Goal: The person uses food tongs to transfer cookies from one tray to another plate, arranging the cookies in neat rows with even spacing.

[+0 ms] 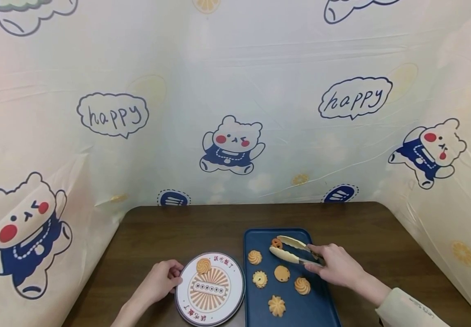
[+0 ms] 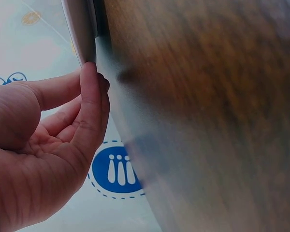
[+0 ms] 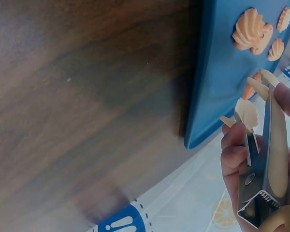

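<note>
My right hand (image 1: 335, 265) grips the metal tongs (image 3: 276, 145), which have cream tips. The tongs' two tips are spread about a brown pretzel-shaped cookie (image 1: 276, 243) near the far end of the blue tray (image 1: 317, 309); whether they touch it I cannot tell. At the left, my left hand (image 1: 163, 279) pinches the rim of a white printed plate (image 1: 235, 281) between thumb and fingers; the left wrist view shows the fingertips at the plate's edge. One swirl cookie (image 1: 203, 266) lies on the plate's upper part. A second rim shows beneath that plate.
Several more cookies sit on the tray, among them a swirl cookie (image 1: 302, 286), a round cookie (image 1: 282, 273) and a flower-shaped cookie (image 1: 277, 306). Plate and tray stand side by side on a dark wooden table (image 1: 186, 227). A printed cloth (image 1: 288, 136) hangs behind and along both sides.
</note>
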Action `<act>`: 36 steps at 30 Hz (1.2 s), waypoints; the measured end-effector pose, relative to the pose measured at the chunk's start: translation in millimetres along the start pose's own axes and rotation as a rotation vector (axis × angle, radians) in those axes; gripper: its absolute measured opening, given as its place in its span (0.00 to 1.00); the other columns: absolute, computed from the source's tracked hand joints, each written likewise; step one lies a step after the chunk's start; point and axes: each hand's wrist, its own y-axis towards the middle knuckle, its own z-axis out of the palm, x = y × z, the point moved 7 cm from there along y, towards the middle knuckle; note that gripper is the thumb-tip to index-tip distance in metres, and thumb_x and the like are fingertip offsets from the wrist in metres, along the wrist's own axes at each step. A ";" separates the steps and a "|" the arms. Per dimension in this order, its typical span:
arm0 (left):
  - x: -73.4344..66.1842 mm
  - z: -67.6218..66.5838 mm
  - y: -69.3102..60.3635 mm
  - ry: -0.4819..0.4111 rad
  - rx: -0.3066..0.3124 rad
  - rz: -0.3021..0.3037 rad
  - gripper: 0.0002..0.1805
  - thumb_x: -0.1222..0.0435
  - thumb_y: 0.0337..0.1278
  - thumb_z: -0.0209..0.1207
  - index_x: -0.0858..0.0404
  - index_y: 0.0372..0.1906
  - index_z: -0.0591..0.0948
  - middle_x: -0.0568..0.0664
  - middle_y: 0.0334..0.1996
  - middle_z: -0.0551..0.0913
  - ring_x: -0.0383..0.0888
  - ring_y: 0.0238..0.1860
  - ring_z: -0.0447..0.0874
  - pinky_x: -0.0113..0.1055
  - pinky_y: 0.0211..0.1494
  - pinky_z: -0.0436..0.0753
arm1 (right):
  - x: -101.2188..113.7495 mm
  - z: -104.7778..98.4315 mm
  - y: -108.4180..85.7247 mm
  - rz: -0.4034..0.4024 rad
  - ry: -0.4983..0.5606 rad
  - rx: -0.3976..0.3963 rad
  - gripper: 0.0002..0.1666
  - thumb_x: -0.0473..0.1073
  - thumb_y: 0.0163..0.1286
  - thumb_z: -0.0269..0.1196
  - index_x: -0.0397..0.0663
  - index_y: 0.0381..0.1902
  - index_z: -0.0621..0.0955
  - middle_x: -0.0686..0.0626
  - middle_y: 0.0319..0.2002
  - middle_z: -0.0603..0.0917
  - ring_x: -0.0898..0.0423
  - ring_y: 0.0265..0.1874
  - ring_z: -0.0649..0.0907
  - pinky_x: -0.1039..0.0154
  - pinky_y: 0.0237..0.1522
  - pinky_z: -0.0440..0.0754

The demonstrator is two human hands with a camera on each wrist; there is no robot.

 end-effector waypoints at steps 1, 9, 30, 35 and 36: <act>0.0 -0.1 0.0 0.000 0.001 -0.001 0.10 0.80 0.53 0.65 0.70 0.40 0.82 0.51 0.28 0.75 0.44 0.27 0.76 0.36 0.25 0.83 | 0.2 -1.0 0.7 0.000 -0.006 -0.003 0.36 0.56 0.67 0.67 0.35 0.63 0.77 0.57 0.17 0.72 0.63 0.09 0.69 0.67 0.14 0.68; -1.0 -0.4 -0.6 -0.004 0.001 0.002 0.09 0.80 0.53 0.64 0.70 0.40 0.82 0.51 0.28 0.75 0.44 0.27 0.77 0.36 0.25 0.83 | 10.8 -9.4 5.0 -0.043 -0.034 -0.028 0.35 0.55 0.67 0.68 0.37 0.63 0.78 0.58 0.16 0.70 0.64 0.09 0.68 0.68 0.13 0.66; -0.7 -0.4 -0.2 0.027 0.013 -0.005 0.09 0.78 0.55 0.65 0.69 0.41 0.82 0.50 0.28 0.75 0.43 0.27 0.76 0.36 0.25 0.83 | 84.8 5.2 28.1 -0.263 -0.008 -0.009 0.33 0.52 0.67 0.68 0.36 0.63 0.78 0.39 0.51 0.85 0.65 0.07 0.67 0.68 0.14 0.70; -0.6 -0.1 -0.5 0.017 0.010 -0.003 0.09 0.78 0.55 0.65 0.69 0.41 0.82 0.50 0.28 0.75 0.43 0.27 0.77 0.36 0.25 0.83 | 99.6 16.6 34.0 -0.286 -0.046 0.025 0.33 0.53 0.67 0.68 0.37 0.62 0.78 0.41 0.53 0.85 0.61 0.26 0.84 0.63 0.32 0.85; -0.5 0.0 -0.6 0.016 0.008 -0.001 0.09 0.79 0.55 0.65 0.69 0.41 0.82 0.50 0.28 0.75 0.43 0.27 0.77 0.36 0.25 0.83 | 102.1 19.0 35.0 -0.289 -0.045 0.032 0.33 0.53 0.67 0.68 0.37 0.62 0.78 0.41 0.53 0.84 0.62 0.27 0.84 0.64 0.32 0.85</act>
